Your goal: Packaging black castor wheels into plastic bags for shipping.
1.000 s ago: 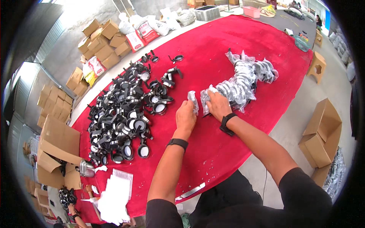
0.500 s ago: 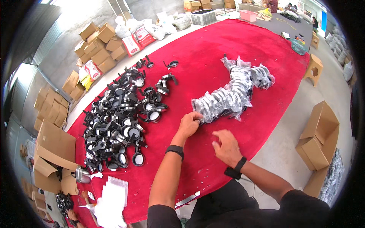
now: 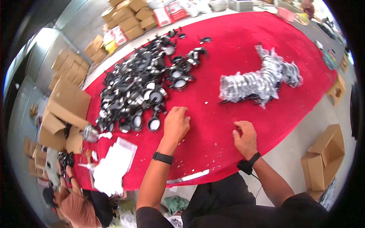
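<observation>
My left hand [image 3: 176,123] hovers over the red cloth, just right of a heap of black-rimmed round parts [image 3: 154,124] with pale or silvery discs and short black arms. Its fingers are loosely bent and slightly blurred, with a gap at the thumb and nothing visible in them. My right hand [image 3: 246,139] is over the cloth nearer the right edge, thumb apart from half-curled fingers, also holding nothing visible. Beyond it lies a bent row of similar parts in clear plastic wrap [image 3: 249,86], which neither hand touches.
White plastic sheets [image 3: 114,167] and a metal cup [image 3: 91,133] lie at the left on the red table cloth [image 3: 213,152]. Open cardboard boxes stand left and right, one box [image 3: 323,159] on the floor. A co-worker [image 3: 78,205] handles black parts at lower left.
My left hand has let go of the wrapped row's near end and moved left toward the heap. My right hand stays near the table's right side. The whole view has shifted with my head.
</observation>
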Available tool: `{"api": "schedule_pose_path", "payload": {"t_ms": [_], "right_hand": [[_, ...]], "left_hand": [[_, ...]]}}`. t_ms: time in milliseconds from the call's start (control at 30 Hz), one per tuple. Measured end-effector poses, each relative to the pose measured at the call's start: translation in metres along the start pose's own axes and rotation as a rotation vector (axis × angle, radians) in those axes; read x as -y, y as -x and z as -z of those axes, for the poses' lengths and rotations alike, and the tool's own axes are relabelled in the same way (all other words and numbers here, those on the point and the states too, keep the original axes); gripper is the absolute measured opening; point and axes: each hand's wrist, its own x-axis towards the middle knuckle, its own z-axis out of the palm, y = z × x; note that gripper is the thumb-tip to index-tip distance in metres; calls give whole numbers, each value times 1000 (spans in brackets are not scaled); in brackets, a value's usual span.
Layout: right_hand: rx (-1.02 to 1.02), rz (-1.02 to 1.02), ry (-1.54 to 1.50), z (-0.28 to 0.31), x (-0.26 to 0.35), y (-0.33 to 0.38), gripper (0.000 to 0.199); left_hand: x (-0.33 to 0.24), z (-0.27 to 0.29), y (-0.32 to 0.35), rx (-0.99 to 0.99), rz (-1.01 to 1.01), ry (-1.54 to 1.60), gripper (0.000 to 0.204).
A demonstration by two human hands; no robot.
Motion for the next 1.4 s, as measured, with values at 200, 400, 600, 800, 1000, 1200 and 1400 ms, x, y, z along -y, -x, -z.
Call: {"api": "schedule_pose_path", "payload": {"t_ms": [200, 400, 600, 800, 1000, 1200, 1400], "right_hand": [[37, -4, -14, -2, 8, 1, 31], [19, 11, -47, 0, 8, 5, 28], [45, 18, 2, -1, 5, 10, 28], [420, 536, -107, 17, 151, 35, 74], [1010, 785, 238, 8, 195, 67, 110], [1061, 666, 46, -3, 207, 75, 97], [863, 452, 50, -17, 172, 67, 44]], "left_hand": [[63, 43, 67, -79, 243, -268, 36], [104, 42, 94, -1, 277, -312, 29], [53, 71, 127, -99, 258, -17, 31], [-7, 105, 191, 195, 57, 304, 25], [-15, 125, 227, 291, -100, 428, 33], [-3, 149, 243, 422, 19, 552, 31], [31, 172, 214, 202, 262, 552, 59]]}}
